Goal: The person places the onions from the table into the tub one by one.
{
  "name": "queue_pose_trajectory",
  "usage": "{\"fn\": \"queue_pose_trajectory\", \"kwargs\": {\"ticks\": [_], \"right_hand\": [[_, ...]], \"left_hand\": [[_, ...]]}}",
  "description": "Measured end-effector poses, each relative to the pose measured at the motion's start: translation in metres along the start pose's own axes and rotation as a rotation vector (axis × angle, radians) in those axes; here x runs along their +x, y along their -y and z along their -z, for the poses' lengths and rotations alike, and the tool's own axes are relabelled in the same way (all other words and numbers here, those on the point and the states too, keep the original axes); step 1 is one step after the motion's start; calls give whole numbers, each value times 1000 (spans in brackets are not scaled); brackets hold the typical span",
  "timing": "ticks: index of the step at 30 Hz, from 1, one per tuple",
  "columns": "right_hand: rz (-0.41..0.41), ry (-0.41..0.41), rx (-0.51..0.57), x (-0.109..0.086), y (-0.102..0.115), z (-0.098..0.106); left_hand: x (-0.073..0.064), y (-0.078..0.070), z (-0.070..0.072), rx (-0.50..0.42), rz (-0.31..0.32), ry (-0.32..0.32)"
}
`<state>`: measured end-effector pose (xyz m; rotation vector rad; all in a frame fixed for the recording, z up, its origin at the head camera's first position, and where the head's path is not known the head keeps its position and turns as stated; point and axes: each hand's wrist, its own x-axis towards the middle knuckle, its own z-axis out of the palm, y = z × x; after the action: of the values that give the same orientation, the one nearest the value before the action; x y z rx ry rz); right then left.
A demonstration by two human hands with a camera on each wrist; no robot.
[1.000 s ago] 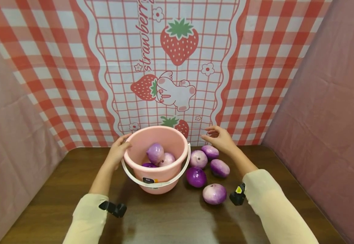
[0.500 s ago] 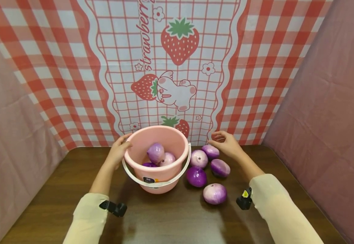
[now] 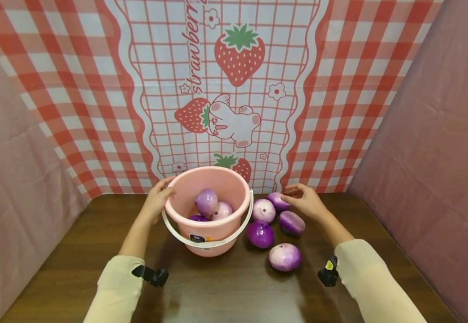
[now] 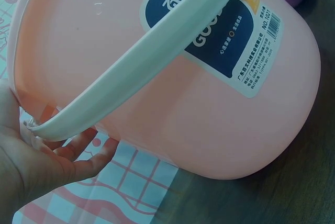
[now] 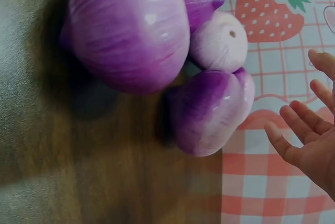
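Note:
A pink bucket [image 3: 207, 229] with a white handle [image 3: 214, 245] stands on the table. Three purple onions show inside it, a pale purple onion [image 3: 206, 202] on top. My left hand [image 3: 156, 200] grips the bucket's left rim, thumb at the edge; in the left wrist view its fingers [image 4: 94, 161] curl beneath the rim. Several onions lie right of the bucket. My right hand [image 3: 307, 202] hovers beside the rearmost onion [image 3: 278, 201], its thumb overlapping it in the head view. In the right wrist view the fingers [image 5: 306, 124] are spread and hold nothing.
A dark purple onion [image 3: 260, 234] lies close to the bucket, with a pale onion [image 3: 264, 211] behind it. The nearest onion [image 3: 284, 257] sits toward the front of the brown table [image 3: 218, 291]. A strawberry-print checked cloth [image 3: 234, 112] hangs behind.
My right hand has moved right and down, coming down to the rearmost onion. The left hand stays on the bucket rim, and the bucket and onions lie as before.

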<state>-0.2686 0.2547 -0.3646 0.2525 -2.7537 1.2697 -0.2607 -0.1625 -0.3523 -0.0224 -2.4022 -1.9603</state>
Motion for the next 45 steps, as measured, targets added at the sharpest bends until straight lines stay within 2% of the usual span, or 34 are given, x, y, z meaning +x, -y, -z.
{"fn": "queue_pose_trajectory", "kwargs": {"ticks": [6, 18, 26, 45], "right_hand": [[-18, 16, -42, -4, -11, -1], [-67, 45, -60, -14, -28, -3], [-63, 51, -60, -18, -37, -5], [-47, 108, -91, -27, -51, -17]], "left_hand": [[1, 2, 0, -10, -1, -3], [0, 1, 0, -14, 3, 0], [-2, -2, 0, -15, 0, 1], [2, 4, 1, -9, 3, -5]]}}
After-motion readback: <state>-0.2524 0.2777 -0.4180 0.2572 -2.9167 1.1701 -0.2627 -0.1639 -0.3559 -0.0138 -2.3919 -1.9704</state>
